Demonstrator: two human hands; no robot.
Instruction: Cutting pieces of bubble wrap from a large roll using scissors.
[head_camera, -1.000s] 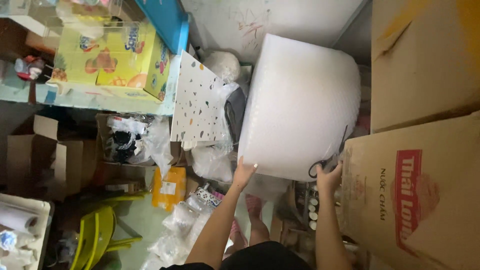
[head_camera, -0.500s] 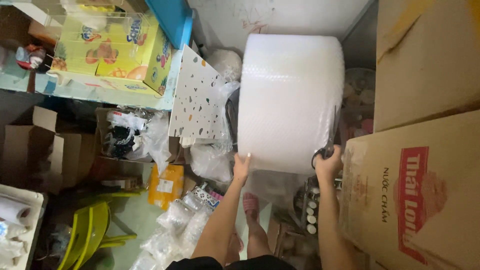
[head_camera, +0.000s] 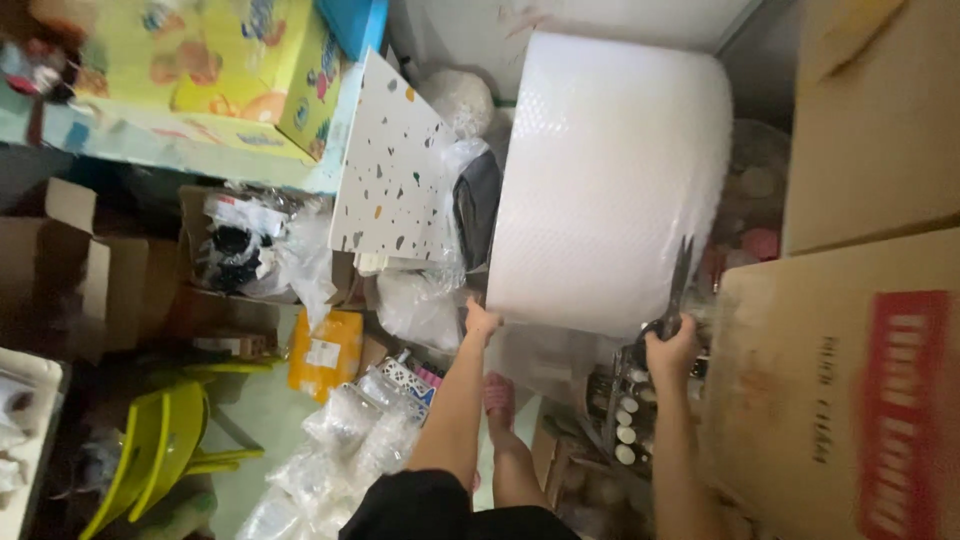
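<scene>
I see one large roll of bubble wrap (head_camera: 610, 180), white, dimpled and cylindrical, standing at the centre of the view; I take it as my landmark. A loose translucent sheet hangs from its lower edge.

My left hand (head_camera: 481, 322) is at the roll's lower left corner, arm stretched forward, fingers pinched on the edge of the wrap. My right hand (head_camera: 668, 352) is at the roll's lower right corner, arm raised, fist closed around the dark handles of one pair of scissors (head_camera: 676, 290). The blades point up along the roll's right edge; I cannot tell whether they are parted.

Right of the roll stand two brown cardboard boxes: one plain (head_camera: 870, 120), one with a red printed panel (head_camera: 850, 400). Left of the roll leans one flat white board speckled with coloured chips (head_camera: 390, 170). Further left sits one yellow printed carton (head_camera: 200, 60). Below and left of the roll lie one orange packet (head_camera: 325, 352), a heap of clear plastic bags (head_camera: 350, 430) and one yellow-green plastic chair (head_camera: 155, 450). Just below the roll, beside my right forearm, is a dark tray of small white-capped items (head_camera: 625, 420); their number is unclear.
</scene>
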